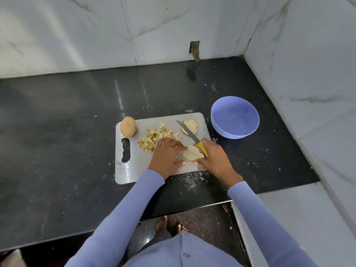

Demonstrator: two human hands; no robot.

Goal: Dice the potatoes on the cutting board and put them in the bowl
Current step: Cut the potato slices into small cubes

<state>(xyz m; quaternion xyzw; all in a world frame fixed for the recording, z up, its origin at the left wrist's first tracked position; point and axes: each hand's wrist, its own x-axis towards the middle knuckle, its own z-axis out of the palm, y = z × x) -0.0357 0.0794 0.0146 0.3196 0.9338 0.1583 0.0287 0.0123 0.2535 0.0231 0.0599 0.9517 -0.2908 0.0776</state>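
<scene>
On the near right of the cutting board, a pale, flat potato slice lies between both hands. The left hand touches its edge, fingers loosely spread; the right hand has its grip wrapped round the knife. Best to steady the slice flat, fingertips tucked back, before cutting. Diced cubes, more slices and a whole potato wait nearby; the bowl stands on the bench.
</scene>
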